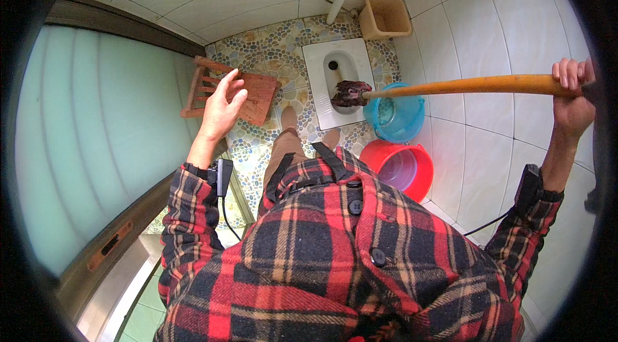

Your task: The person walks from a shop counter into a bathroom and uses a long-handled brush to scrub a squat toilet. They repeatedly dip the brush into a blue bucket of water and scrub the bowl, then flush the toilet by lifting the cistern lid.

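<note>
My right hand [573, 100] is closed around the upper end of a mop's yellowish wooden handle [476, 85], beside the tiled wall. From there the handle slants away to the left. Its dark, wet-looking mop head [351, 93] rests on the basin of a white squat toilet [315, 62], near the right rim. My left hand [223, 110] is in the air with fingers apart and nothing in it. In the picture it overlaps a small reddish wooden chair [261, 96]; whether it touches the chair I cannot tell.
A blue bucket [414, 116] stands right of the toilet, partly under the handle, with a red bucket [422, 171] nearer me. A beige bin [386, 15] occupies the far corner by a white pipe [338, 6]. Along the left runs a frosted glass door [109, 129]. Pebble-patterned tiles [286, 42] cover the floor.
</note>
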{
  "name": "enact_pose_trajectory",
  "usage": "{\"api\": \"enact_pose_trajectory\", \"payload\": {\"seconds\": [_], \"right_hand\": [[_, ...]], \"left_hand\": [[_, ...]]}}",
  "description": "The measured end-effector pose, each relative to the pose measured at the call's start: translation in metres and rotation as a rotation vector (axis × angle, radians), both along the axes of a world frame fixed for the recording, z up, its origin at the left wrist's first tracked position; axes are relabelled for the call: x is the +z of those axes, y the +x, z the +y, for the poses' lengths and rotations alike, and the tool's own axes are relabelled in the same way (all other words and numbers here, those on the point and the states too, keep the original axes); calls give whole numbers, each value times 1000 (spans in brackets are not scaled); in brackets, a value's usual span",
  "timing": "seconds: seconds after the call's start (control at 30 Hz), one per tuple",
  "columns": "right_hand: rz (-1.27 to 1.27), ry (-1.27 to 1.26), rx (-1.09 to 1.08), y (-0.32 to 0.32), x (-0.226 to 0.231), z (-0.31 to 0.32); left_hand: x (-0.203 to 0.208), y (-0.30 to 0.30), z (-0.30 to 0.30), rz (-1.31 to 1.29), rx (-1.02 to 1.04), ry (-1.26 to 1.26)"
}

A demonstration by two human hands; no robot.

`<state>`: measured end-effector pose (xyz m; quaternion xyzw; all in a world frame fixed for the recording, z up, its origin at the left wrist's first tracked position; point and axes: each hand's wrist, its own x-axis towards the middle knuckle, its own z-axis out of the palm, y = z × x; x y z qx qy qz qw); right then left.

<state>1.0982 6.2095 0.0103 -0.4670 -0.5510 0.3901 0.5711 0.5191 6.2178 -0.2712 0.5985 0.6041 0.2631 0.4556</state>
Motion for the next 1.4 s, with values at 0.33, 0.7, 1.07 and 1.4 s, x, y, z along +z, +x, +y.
{"api": "enact_pose_trajectory", "payload": {"seconds": [0.33,0.7,1.07,1.4], "right_hand": [[41,109,-441,70,-47,33],[-347,-21,-748,70,-184,34],[-426,-229,-486,-13,-247,80],[-704,-338,87,-162,-277,120]], "left_hand": [[-4,-13,0,0,9,22],[7,-8,2,82,44,-50],[23,6,12,52,49,-46],[138,89,56,-521,-164,-140]]}}
